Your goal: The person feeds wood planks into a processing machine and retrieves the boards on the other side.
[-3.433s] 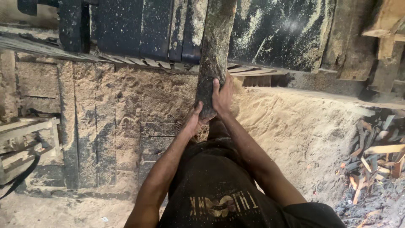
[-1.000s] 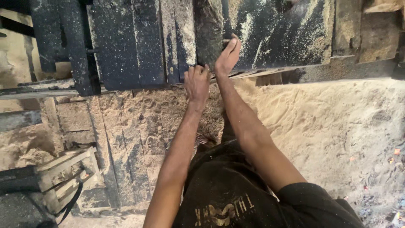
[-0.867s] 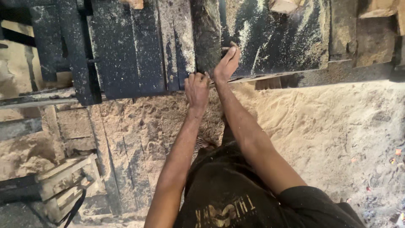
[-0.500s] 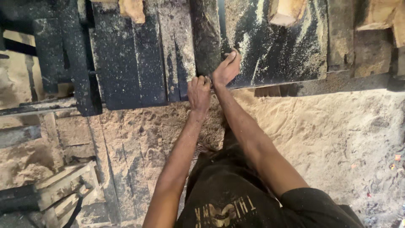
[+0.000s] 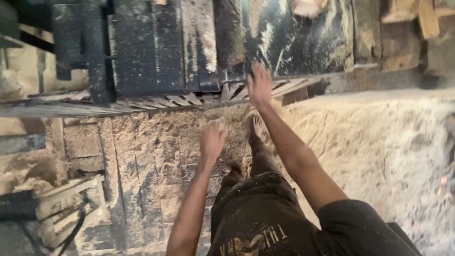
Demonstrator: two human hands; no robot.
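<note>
The right hand (image 5: 259,85) lies flat, fingers spread, at the end of the plank (image 5: 229,33). The left hand (image 5: 213,141) hangs loosely curled and empty. Sawdust (it coats everything) might let that palm slip.

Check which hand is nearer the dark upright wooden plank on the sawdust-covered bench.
Right. The right hand reaches just below the dark upright wooden plank, beside its lower end; the left hand hangs lower, over the sawdust floor.

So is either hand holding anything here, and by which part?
The left hand holds nothing. The right hand rests flat by the near end of the dark plank, with no closed hold visible.
</note>
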